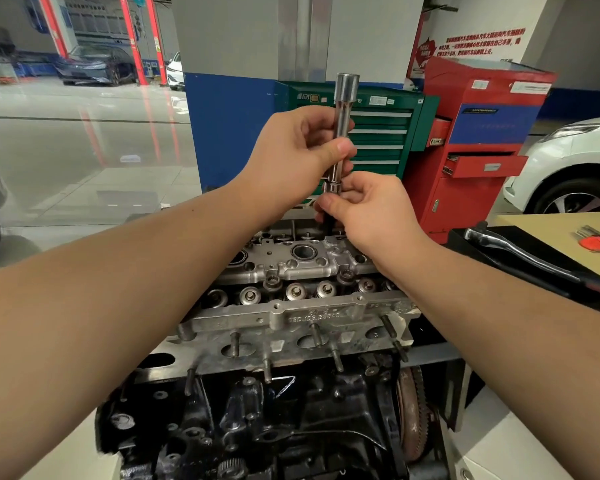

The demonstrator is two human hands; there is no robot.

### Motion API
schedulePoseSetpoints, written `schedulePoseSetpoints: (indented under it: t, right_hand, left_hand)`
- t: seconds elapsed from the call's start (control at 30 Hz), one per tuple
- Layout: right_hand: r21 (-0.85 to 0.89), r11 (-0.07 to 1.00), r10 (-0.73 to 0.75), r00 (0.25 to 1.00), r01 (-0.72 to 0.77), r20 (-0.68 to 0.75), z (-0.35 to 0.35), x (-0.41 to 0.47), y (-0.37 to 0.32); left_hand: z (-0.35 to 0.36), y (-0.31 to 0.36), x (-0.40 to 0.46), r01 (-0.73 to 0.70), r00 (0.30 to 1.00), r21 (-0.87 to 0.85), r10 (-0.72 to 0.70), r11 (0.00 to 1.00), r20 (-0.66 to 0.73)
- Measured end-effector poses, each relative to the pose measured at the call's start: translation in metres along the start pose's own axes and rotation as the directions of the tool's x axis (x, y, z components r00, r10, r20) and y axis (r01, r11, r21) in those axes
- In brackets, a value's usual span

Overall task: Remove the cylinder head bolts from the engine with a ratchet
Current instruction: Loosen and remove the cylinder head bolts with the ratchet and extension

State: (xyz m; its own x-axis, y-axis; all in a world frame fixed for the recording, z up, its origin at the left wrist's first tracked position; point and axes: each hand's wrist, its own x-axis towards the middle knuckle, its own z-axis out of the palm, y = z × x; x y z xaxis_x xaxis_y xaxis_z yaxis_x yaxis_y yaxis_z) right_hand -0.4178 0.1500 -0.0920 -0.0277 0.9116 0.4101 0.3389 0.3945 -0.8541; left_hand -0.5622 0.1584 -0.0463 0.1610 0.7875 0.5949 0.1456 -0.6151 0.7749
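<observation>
An engine stands in front of me, its bare aluminium cylinder head (293,315) on top with valve gear exposed. Two splined head bolts (272,283) show in the near row. Above the head's far edge I hold a chrome extension bar (343,126) upright, its wide end up. My left hand (297,152) grips the bar's middle. My right hand (368,206) pinches a dark bit at the bar's lower end, just over the head. The ratchet (513,249) lies apart on a black tray at the right.
Behind the engine stand a green drawer cabinet (385,133) and a red tool cart (475,143) with drawers open. A white car (575,168) is at the right, a table with red-handled keys (598,242) beside the tray. The black engine block (291,420) fills the foreground.
</observation>
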Motion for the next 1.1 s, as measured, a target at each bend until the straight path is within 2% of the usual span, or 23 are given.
schedulePoseSetpoints:
  t: [0.1,0.2,0.27,0.33,0.37,0.47,0.57,0.63,0.73,0.87,0.97,1.1]
  right_hand:
    - [0.059,0.998,0.008,1.0,-0.009,0.021,0.0,-0.001,-0.001]
    - [0.029,0.999,0.04,0.998,-0.042,0.057,-0.01,-0.002,-0.009]
    - [0.122,0.989,0.082,0.996,-0.087,0.047,-0.025,0.004,-0.023]
    - [0.206,0.977,0.053,0.998,-0.048,-0.02,-0.041,0.019,-0.044]
    - [0.236,0.972,0.013,1.0,-0.011,-0.007,-0.046,0.027,-0.056]
    - [0.318,0.947,-0.098,0.978,0.035,0.186,-0.047,0.045,-0.082]
    - [0.231,0.972,-0.109,0.958,0.047,0.263,-0.042,0.049,-0.089]
    - [0.235,0.971,-0.111,0.963,0.052,0.247,-0.04,0.049,-0.087]
    - [0.259,0.964,-0.109,0.972,0.052,0.21,-0.038,0.049,-0.086]
    - [0.257,0.963,-0.116,0.987,0.084,0.114,-0.034,0.047,-0.085]
    - [0.283,0.956,-0.081,0.997,0.076,0.005,-0.029,0.043,-0.083]
    - [0.244,0.964,-0.085,0.992,0.106,-0.094,-0.019,0.032,-0.085]
  left_hand:
    - [-0.001,-0.003,0.0,0.026,1.0,-0.069,-0.025,0.997,0.018]
    - [-0.002,-0.005,-0.001,0.039,0.999,-0.104,-0.036,0.994,0.032]
    - [-0.001,-0.008,-0.002,0.057,0.998,-0.127,-0.053,0.99,0.037]
    - [0.0,-0.01,-0.002,0.097,0.995,-0.175,-0.088,0.98,0.057]
    - [0.0,-0.011,-0.002,0.122,0.991,-0.204,-0.109,0.971,0.074]
    - [0.004,-0.009,-0.001,0.219,0.973,-0.299,-0.185,0.929,0.14]
    - [0.017,-0.005,-0.005,0.32,0.946,-0.32,-0.284,0.892,0.154]
    - [0.029,-0.003,-0.007,0.335,0.942,-0.283,-0.32,0.899,0.101]
    - [0.045,0.001,-0.007,0.289,0.95,-0.148,-0.303,0.946,-0.078]
    - [0.058,0.007,0.001,0.299,0.915,-0.218,-0.344,0.929,-0.213]
    - [0.058,0.008,0.006,0.34,0.912,-0.219,-0.377,0.915,-0.162]
    - [0.046,0.002,0.003,0.381,0.922,-0.253,-0.384,0.889,0.039]
